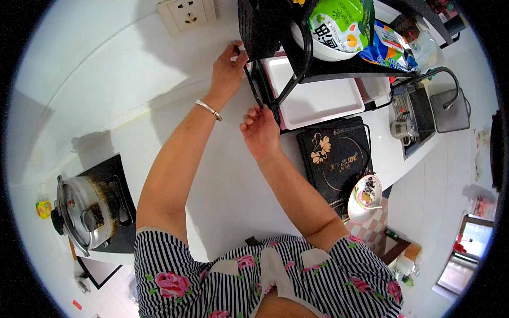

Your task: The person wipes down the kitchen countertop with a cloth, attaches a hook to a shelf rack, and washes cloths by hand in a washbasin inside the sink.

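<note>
A black shelf rack [305, 47] stands on the white counter against the wall. My left hand [229, 71], with a silver bangle at the wrist, is closed on a dark part at the rack's back left side. Lower down, my right hand [261, 132] curls its fingers at the front end of the rack's left side rail; part of its grip is hidden. A white tray [318, 100] sits in the rack's lower level. On the shelf above are a green-and-white soy sauce pouch [339, 26] in a white bowl and a blue packet [389, 47].
Right of my forearm lies a black induction cooktop [334, 153] with a cord; a bowl with a spoon [366, 196] is at its corner. A pressure cooker [87, 212] stands on a hob at left. A sink [419, 119] is far right; a wall socket [186, 15] is above.
</note>
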{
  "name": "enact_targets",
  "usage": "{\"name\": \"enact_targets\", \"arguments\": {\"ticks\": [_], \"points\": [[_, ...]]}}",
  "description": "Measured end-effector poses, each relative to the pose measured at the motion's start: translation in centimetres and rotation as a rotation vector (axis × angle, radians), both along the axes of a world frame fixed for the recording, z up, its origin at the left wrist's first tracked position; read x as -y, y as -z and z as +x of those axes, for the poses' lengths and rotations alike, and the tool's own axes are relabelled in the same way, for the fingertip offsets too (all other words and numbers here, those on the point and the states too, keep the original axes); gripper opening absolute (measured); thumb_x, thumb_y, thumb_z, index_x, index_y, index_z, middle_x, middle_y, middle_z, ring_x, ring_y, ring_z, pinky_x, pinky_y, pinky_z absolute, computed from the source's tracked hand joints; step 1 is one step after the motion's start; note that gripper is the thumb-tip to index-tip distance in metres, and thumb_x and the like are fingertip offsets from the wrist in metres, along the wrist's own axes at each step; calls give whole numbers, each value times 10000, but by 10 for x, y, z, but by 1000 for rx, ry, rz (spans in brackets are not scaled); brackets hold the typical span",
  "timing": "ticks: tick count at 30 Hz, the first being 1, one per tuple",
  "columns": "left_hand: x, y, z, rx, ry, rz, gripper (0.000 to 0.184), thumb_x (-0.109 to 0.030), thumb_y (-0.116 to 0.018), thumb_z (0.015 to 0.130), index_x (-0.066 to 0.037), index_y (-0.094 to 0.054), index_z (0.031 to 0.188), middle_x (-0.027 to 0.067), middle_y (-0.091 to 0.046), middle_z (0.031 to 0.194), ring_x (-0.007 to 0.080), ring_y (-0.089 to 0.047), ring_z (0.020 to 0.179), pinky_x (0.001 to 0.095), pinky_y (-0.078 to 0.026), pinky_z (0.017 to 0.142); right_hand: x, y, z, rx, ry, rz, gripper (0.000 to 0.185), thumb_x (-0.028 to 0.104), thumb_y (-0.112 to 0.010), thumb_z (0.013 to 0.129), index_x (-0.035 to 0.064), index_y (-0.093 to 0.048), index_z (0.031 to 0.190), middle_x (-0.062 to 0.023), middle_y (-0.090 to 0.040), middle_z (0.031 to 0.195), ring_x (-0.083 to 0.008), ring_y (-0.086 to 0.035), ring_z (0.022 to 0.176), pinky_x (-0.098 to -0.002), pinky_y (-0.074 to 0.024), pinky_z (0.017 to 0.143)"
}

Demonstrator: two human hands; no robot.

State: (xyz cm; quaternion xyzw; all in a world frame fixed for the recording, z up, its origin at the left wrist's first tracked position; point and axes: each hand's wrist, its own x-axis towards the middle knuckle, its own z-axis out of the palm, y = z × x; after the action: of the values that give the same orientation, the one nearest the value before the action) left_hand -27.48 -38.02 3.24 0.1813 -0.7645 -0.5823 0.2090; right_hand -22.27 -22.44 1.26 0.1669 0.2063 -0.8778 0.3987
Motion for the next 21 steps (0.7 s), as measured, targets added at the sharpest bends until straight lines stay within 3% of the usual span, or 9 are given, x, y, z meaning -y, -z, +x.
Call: {"name": "enact_targets", "arguments": {"ticks": [4,7,11,15,16,19,21], "points": [[-3,10,-4,-80,-53,-183,301,-94,-431,896,-18,-444,1187,79,-615,859,143,-612,705,264,-485,566,-3,-1,1,31,-11,6,220,291,-369,945,139,-465,819,14,-502,694,-129,-461,592,-280,-397,580],[-15,-1,-2,4,-121,-147,271,-172,-444,907,-14,-456,1127,196,-611,848,266,-635,703,359,-481,649,-3,-6,2,63,-9,47,242,318,-367,949,136,-471,826,18,-492,693,-126,-456,598,-278,-398,580],[-32,-5,-3,48,-92,-95,232,-143,-397,922,-5,-420,1107,189,-608,829,250,-639,685,372,-482,632,-17,-12,0,107,-34,60,260,334,-349,956,135,-470,840,25,-478,695,-122,-451,614,-267,-391,584],[-35,4,-10,47,-42,-276,202,-116,-369,925,-7,-420,1088,181,-609,849,258,-639,670,395,-484,638,-33,-19,-2,167,-84,95,285,343,-341,957,136,-495,835,25,-489,676,-120,-447,590,-269,-380,569],[-39,-10,-7,165,-22,-254,213,-88,-409,893,0,-417,1087,195,-605,911,311,-627,763,424,-476,710,-35,-19,-2,160,-108,92,293,354,-348,952,136,-505,832,24,-494,677,-119,-447,587,-270,-377,567],[-26,2,-6,217,10,-706,284,-76,-463,849,8,-413,1115,219,-588,979,371,-581,884,443,-453,787,-50,-23,5,161,-219,134,338,428,-376,927,140,-518,819,16,-510,669,-124,-448,564,-276,-390,557],[-27,-1,-7,203,-1,-696,318,-82,-493,826,15,-422,1121,233,-575,1003,393,-547,941,449,-440,811,-71,-26,8,181,-223,170,371,476,-394,907,140,-524,818,14,-515,658,-127,-447,546,-278,-397,549]]}}
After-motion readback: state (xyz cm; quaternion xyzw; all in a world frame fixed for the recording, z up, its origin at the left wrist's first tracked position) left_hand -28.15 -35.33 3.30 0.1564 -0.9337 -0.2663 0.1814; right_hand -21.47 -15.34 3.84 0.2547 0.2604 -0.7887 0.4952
